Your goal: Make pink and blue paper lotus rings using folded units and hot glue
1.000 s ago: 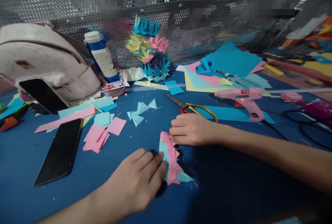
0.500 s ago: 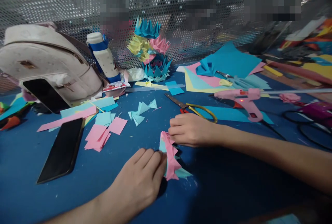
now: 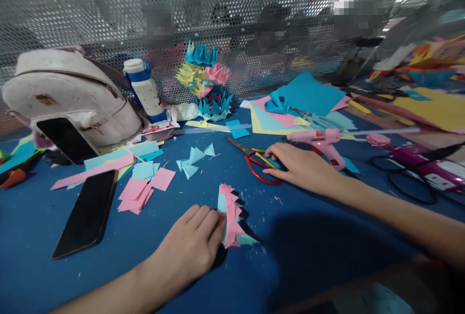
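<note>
Left hand (image 3: 192, 241) has its fingers bunched against the left edge of the pink-and-blue folded paper strip (image 3: 231, 217), can't tell if they're clamping it. Right hand's (image 3: 300, 166) fingers are kinda apart, right at the scissors' (image 3: 248, 150) handles.

A pink and light-blue folded paper strip (image 3: 231, 214) lies on the blue table (image 3: 125, 248), its jagged points facing right; beyond it lie metal scissors with red and yellow handles (image 3: 250, 151), blades pointing away, leftward, handles spread
</note>
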### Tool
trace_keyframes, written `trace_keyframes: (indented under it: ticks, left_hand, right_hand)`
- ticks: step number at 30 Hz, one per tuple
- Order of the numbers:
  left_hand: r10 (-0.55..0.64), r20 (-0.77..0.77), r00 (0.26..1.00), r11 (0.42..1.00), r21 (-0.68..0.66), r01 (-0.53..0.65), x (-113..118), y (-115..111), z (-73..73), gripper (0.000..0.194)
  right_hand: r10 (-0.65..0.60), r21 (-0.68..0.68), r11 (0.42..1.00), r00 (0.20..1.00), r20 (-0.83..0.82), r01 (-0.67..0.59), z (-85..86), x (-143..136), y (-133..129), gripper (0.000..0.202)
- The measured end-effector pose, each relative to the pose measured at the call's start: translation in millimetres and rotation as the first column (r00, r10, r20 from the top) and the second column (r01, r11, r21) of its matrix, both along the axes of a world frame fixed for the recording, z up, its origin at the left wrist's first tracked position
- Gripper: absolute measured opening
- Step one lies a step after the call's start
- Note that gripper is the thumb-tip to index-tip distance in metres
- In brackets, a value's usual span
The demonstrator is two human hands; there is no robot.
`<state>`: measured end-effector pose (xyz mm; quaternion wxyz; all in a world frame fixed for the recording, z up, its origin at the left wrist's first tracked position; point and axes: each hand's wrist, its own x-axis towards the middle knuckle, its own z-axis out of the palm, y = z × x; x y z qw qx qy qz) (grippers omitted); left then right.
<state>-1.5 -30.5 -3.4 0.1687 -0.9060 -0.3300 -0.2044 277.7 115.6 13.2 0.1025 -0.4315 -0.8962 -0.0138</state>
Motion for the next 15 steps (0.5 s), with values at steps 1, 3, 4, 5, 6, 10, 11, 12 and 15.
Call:
trace_keyframes:
  ticks: [1,3,4,5,6,10,11,12,15]
  left_hand:
    - [0.001,0.006,1.0,1.0,0.004,-0.001,0.0,0.5,0.5,0.034]
    - [-0.001,0.017,1.0,1.0,0.008,0.001,-0.2,0.8,1.0,0.035]
    - [-0.001,0.021,1.0,1.0,0.006,0.001,-0.4,0.8,0.9,0.035]
    - [-0.002,0.024,1.0,1.0,0.002,0.002,-0.6,0.5,0.8,0.035]
    - [-0.002,0.027,1.0,1.0,-0.002,0.002,-1.0,0.2,0.5,0.035]
    - [0.01,0.034,0.999,1.0,-0.014,-0.01,-2.3,-1.1,-0.9,0.036]
    - [0.011,0.033,0.999,1.0,-0.017,-0.011,-2.6,-1.1,-1.3,0.036]
    - [0.011,0.031,0.999,1.0,-0.022,-0.011,-2.9,-1.0,-1.6,0.036]
    - [0.007,0.027,1.0,0.999,-0.035,-0.006,-4.1,-0.3,-2.9,0.035]
  right_hand:
    - [-0.024,-0.026,0.999,1.0,0.014,0.024,-2.3,0.4,0.8,0.035]
    - [-0.053,-0.069,0.996,0.998,0.041,0.055,-3.7,-1.9,1.9,0.028]
    - [-0.062,-0.084,0.994,0.996,0.063,0.067,-2.6,-3.5,2.3,0.025]
    - [-0.074,-0.097,0.992,0.993,0.088,0.082,-0.4,-4.6,2.5,0.023]
    - [-0.089,-0.103,0.99,0.99,0.113,0.101,2.8,-4.6,2.4,0.021]
    - [-0.121,-0.124,0.983,0.985,0.126,0.137,20.8,10.1,-8.1,0.022]
    - [-0.107,-0.161,0.979,0.989,0.104,0.123,25.2,17.7,-14.4,0.023]
    - [-0.09,-0.201,0.974,0.993,0.082,0.105,29.1,26.6,-22.1,0.023]
    - [-0.076,-0.28,0.955,0.994,0.077,0.094,34.4,59.3,-50.2,0.027]
